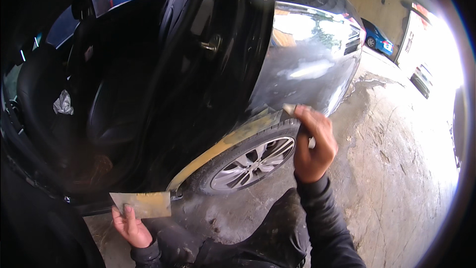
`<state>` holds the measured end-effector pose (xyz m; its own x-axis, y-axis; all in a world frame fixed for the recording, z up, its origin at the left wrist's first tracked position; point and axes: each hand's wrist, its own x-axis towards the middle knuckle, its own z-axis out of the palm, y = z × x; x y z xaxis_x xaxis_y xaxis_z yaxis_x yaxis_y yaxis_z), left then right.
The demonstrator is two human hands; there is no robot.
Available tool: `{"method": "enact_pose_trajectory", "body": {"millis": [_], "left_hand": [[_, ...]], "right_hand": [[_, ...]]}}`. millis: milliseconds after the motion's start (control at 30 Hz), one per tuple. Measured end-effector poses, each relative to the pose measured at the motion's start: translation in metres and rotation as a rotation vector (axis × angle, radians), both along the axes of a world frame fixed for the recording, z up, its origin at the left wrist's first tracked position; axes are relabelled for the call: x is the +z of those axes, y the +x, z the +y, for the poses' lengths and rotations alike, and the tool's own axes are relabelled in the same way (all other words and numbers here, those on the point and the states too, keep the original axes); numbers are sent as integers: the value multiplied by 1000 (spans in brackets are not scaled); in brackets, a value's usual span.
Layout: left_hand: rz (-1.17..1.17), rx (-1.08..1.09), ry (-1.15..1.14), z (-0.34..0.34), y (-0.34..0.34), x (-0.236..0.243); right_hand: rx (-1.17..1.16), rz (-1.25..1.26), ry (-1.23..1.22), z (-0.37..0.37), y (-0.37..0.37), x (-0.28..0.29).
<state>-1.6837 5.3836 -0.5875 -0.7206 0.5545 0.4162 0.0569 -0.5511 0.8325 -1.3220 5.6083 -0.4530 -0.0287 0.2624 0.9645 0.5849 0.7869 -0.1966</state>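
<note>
In my left hand (pixel 130 227) is a flat pale board (pixel 157 212), pinched at its left edge, with yellow body filler (pixel 151 198) smeared along its upper side. My right hand (pixel 317 144) is closed round a small pale filler spreader (pixel 289 108), mostly hidden by the fingers. Its tip is beside the top of the wheel arch (pixel 208 155) of a black car; whether it touches cannot be made out. Yellowish filler coats the arch's edge. Above it, the rear quarter panel (pixel 307 69) shows dull grey, sanded-looking patches. Below the arch sits the rear wheel (pixel 253 165).
The rear door opening shows dark seats (pixel 116 104) and a crumpled silvery wrapper (pixel 63 103). My bent knee (pixel 277 223) is close below the wheel. Stained concrete floor (pixel 391 168) stretches right. A blue car (pixel 378 37) and a pale car (pixel 422 80) stand farther back.
</note>
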Motion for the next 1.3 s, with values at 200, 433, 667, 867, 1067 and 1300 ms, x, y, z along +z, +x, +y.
{"method": "enact_pose_trajectory", "body": {"millis": [200,433,667,867,1067,1300], "left_hand": [[-340,-95,-195,-34,-53,-88],[-510,-123,-347,-56,-87,-170],[-497,-201,-324,-71,-98,-199],[-532,-212,-299,-76,-103,-194],[-537,-144,-352,-75,-105,-190],[-519,-135,-350,-73,-110,-194]], "right_hand": [[-85,-235,227,67,6,59],[-94,-233,264,79,-14,67],[-67,-146,248,87,-29,58],[-93,-75,239,90,-39,50],[-95,-56,246,92,-42,46],[-120,-65,262,90,-43,43]]}}
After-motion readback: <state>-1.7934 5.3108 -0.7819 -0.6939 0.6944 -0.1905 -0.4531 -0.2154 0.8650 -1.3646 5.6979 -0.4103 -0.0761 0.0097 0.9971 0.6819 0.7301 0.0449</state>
